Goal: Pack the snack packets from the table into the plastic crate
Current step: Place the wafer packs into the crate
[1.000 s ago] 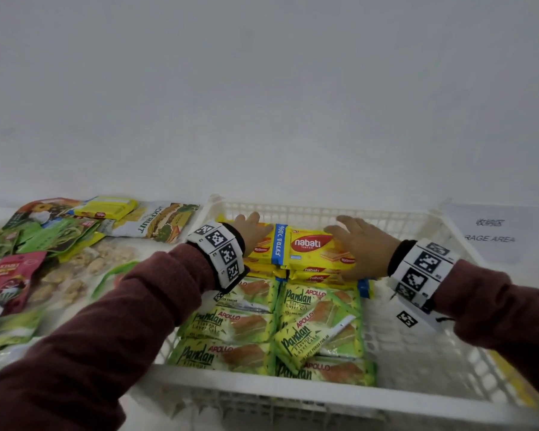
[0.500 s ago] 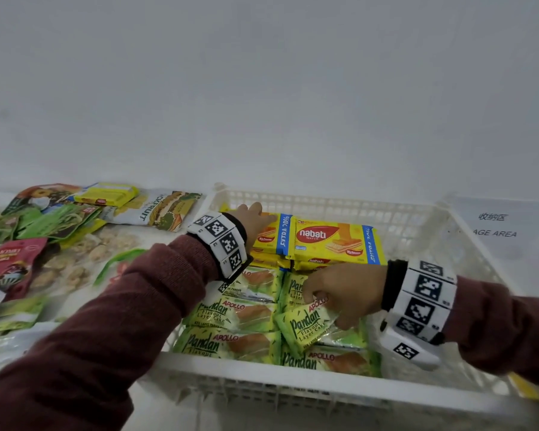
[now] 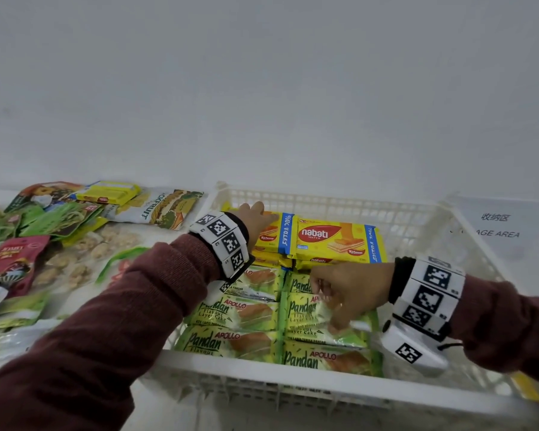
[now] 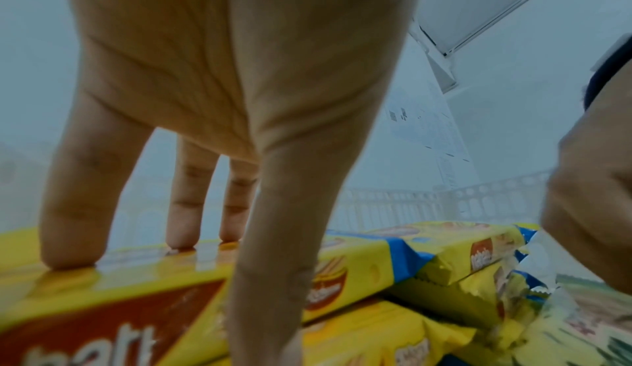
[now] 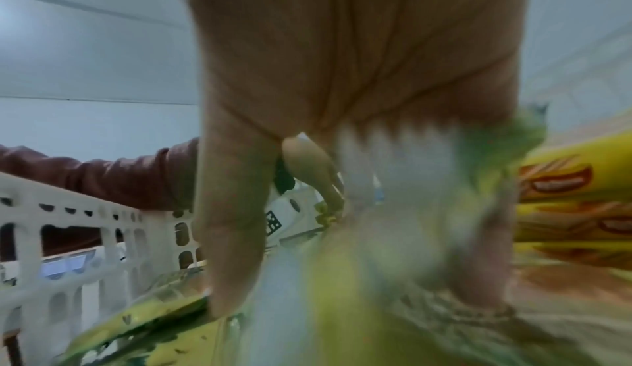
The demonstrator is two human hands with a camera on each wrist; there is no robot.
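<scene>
Pandan packet under right hand.

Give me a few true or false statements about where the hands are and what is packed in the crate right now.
1. The left hand rests with straight fingers on a yellow wafer pack. True.
2. The right hand is out over the table, reaching for the loose packets. False: it is inside the crate, pinching a green cake packet.
3. The wafer packs sit toward the crate's far wall, with the green cake packets nearer the person. True.
4. All snacks are already in the crate. False: loose packets lie on the table beside it.
5. The crate is black. False: it is white.
</scene>
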